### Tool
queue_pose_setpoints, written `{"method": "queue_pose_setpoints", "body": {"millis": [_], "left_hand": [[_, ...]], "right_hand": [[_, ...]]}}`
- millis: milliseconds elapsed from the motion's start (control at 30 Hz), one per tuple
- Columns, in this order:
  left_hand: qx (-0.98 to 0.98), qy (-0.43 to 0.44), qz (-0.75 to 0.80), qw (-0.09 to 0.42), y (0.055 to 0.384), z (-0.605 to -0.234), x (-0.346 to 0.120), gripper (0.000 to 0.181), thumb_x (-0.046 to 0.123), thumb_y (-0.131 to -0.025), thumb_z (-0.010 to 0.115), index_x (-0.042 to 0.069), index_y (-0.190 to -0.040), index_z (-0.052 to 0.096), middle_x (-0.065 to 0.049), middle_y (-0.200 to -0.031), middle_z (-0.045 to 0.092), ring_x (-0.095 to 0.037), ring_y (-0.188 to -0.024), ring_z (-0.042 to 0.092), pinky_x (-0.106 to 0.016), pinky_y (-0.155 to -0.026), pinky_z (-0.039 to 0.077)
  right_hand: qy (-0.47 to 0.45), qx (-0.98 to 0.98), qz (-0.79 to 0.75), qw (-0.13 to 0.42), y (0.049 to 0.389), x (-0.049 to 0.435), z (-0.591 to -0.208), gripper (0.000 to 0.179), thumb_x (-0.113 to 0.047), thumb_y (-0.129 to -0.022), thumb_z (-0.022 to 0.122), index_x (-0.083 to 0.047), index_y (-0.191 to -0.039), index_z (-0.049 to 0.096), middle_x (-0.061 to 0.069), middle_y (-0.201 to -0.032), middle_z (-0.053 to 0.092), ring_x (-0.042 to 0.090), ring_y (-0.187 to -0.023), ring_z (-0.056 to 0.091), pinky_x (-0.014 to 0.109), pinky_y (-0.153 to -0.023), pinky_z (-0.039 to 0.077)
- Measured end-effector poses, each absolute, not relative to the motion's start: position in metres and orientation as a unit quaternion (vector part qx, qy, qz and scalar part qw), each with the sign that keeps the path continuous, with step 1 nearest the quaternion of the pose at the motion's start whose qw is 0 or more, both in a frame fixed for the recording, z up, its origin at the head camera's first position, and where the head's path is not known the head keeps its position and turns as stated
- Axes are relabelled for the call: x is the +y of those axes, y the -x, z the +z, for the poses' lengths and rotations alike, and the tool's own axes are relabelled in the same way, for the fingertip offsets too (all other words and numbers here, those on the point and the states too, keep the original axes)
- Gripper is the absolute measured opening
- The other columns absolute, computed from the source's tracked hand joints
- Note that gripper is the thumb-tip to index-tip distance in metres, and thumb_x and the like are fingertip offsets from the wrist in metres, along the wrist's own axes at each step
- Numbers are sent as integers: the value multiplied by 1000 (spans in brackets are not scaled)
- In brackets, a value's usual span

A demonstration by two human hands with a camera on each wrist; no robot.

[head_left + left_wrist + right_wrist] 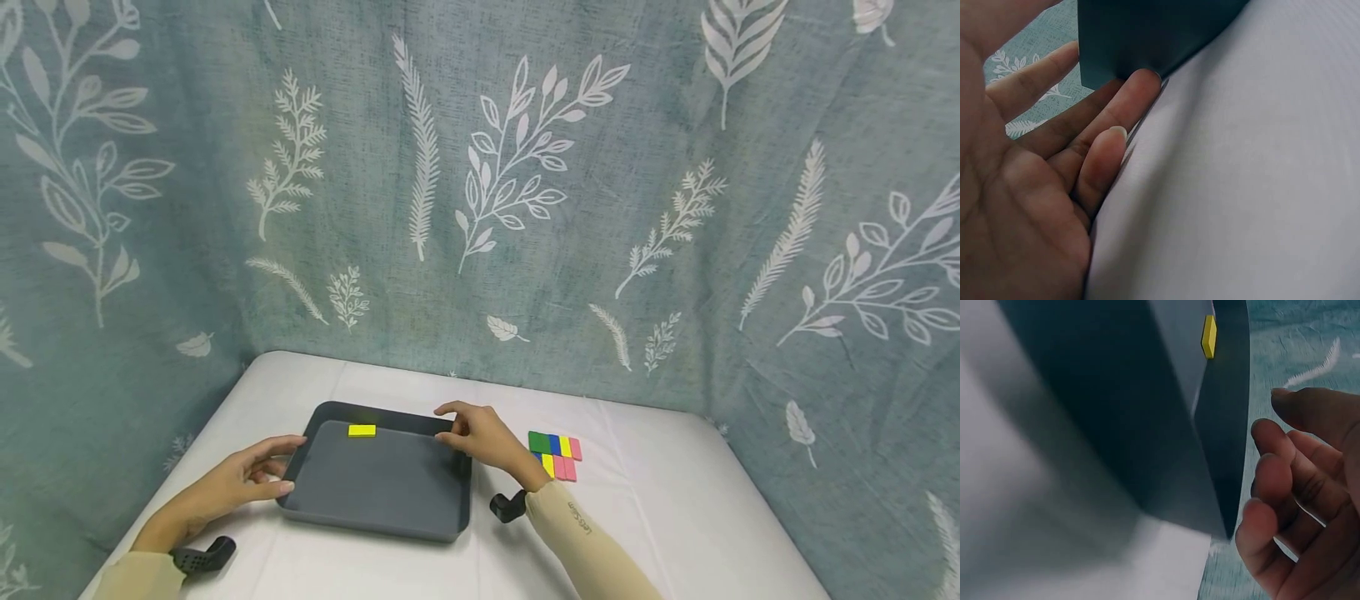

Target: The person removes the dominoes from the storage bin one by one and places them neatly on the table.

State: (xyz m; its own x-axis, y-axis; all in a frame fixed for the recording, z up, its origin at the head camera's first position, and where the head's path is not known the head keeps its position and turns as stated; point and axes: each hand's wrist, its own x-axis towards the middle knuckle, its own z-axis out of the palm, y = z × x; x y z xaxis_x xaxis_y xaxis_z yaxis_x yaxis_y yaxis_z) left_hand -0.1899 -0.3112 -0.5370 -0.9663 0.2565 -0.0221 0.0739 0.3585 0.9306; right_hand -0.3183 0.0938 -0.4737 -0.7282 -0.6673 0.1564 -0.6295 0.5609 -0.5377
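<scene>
A dark grey rectangular tray (375, 523) lies on the white cloth, with one yellow block (362, 431) flat inside near its back wall. At the tray's left side is my left hand (258, 475), thumb and fingers spread along the rim. In the left wrist view, relaxed fingertips (1144, 81) rest against the outer wall of the tray (1141, 37). Over the back right corner hovers my right hand (480, 433), its fingers loosely bent. Nothing sits between those fingers (1272, 478) in the right wrist view, and they look apart from the tray wall (1222, 462).
To the right of the tray, several flat blocks lie in two rows, among them a green block (538, 442), a pink block (575, 449) and a yellow block (548, 464). Patterned teal curtains (450, 208) surround the table (660, 483) at the back and sides.
</scene>
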Motion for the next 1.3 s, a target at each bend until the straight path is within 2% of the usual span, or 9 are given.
{"method": "queue_pose_setpoints", "body": {"millis": [667,900,1033,1300], "left_hand": [[817,-107,561,84,189,-535,-312,71,27,-95,76,17,-156,42,-16,-153,46,-30,-122,52,-31,-89,47],[817,-98,563,79,188,-535,-310,74,27,-94,77,13,-156,41,-19,-151,47,-29,-118,53,-32,-87,48],[817,-84,563,86,187,-534,-309,74,29,-93,78,16,-156,42,-16,-151,48,-28,-119,54,-32,-87,47],[818,-103,560,81,187,-535,-309,72,28,-95,76,14,-157,41,-20,-151,47,-28,-119,53,-36,-89,47]], "right_hand": [[395,879,-258,66,324,30,-478,40,-26,-97,74,-8,-132,66,-9,-73,62,4,-55,51,21,-57,42],[389,884,-248,77,327,15,-484,39,-27,-97,74,-9,-131,67,-10,-70,63,3,-53,53,20,-54,42],[388,884,-245,91,328,8,-490,40,-26,-97,74,-9,-133,66,-11,-69,62,4,-51,54,20,-52,43],[384,884,-243,111,330,-3,-498,41,-25,-98,74,-11,-135,67,-10,-69,64,5,-52,58,21,-52,46]]}}
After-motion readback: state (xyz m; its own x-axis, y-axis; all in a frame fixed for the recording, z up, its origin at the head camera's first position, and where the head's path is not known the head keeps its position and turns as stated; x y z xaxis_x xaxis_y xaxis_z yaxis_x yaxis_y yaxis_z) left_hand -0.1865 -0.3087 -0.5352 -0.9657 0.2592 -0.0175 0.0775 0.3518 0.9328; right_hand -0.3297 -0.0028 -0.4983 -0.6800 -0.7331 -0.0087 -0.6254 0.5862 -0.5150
